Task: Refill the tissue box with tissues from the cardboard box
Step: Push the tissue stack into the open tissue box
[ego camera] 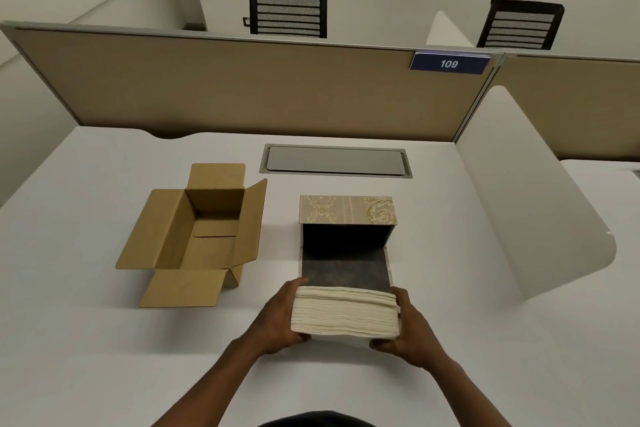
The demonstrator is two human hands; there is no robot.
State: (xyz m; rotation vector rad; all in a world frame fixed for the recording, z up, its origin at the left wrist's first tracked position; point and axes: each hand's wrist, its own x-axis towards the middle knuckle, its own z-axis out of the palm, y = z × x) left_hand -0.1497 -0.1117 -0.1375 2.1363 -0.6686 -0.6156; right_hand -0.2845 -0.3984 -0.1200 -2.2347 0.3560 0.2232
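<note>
Gripping tissue stack (344, 312) between both hands (277, 317); fingertips hidden; tissue box (346, 215) interior dark.

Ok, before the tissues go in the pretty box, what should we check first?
1. Both hands hold the tissue stack, left hand and right hand on its ends: ok.
2. Tissue box open toward the stack: ok.
3. Box's dark flap lying flat, nothing on it: ok.
4. Stack lined up with the opening: ok, roughly.
5. Stack fits inside: cannot tell.
6. Cardboard box emptied: ok.
</note>
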